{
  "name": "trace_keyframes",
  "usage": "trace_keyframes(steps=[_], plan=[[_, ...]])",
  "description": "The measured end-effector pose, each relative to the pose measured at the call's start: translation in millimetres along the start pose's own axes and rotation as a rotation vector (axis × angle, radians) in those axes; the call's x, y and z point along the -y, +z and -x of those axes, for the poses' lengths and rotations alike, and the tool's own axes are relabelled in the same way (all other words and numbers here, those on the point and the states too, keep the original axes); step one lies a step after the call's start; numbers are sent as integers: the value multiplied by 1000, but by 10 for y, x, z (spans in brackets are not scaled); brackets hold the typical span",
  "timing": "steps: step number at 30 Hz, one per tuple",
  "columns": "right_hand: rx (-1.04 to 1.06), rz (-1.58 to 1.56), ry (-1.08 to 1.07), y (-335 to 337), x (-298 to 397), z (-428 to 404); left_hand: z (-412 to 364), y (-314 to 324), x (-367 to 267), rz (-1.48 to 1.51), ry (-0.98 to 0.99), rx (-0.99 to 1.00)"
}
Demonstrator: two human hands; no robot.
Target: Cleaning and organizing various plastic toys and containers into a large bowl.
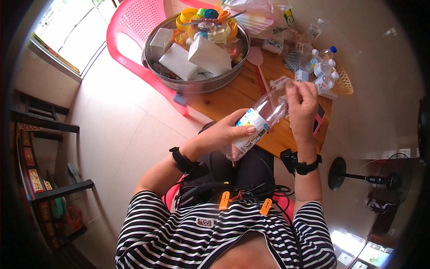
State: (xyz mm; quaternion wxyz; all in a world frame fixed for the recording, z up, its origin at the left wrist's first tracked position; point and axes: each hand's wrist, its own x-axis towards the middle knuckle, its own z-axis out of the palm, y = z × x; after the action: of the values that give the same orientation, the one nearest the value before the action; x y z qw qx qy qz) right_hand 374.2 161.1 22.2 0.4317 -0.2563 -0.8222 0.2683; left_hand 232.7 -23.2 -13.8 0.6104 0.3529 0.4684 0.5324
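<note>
My left hand (237, 127) is closed around a clear plastic bottle (257, 126) with a printed label, tilted up to the right over my lap and the table's near edge. At the bottle's upper end, my right hand (302, 99) pinches crumpled clear plastic film (282, 84) between thumb and fingers. The hand and film hide that end of the bottle, so I cannot tell whether the film is joined to it. Beyond my right hand, several small bottles with white caps (324, 69) and one with a blue cap (331, 50) stand beside a woven basket (344, 79).
A large round metal basin (201, 85) holding white boxes and colourful items rests across a pink plastic chair (129, 57) and the wooden table (218, 104). A pink fly swatter (255, 57) and plastic bags (250, 16) lie behind. A floor fan (366, 178) is at right.
</note>
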Motion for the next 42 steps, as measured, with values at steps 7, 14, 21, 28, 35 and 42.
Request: trace_keyframes(steps=[7, 14, 21, 28, 35, 42], plan=[[-28, -452, 318, -7, -101, -141, 31, -86, -33, 244, -34, 115], [9, -725, 620, -37, -191, -177, 56, -105, -25, 97, -116, 154], [0, -1064, 872, -76, 23, -151, 97, -106, -35, 117, -63, 138], [-6, 83, -181, 30, 55, 33, -45, -64, -80, -217, -20, -40], [385, -82, -279, 187, 539, 409, -200, -191, -14, -116, 133, -85], [100, -566, 244, 72, 343, 374, 2, -105, -326, 289, 145, -97]])
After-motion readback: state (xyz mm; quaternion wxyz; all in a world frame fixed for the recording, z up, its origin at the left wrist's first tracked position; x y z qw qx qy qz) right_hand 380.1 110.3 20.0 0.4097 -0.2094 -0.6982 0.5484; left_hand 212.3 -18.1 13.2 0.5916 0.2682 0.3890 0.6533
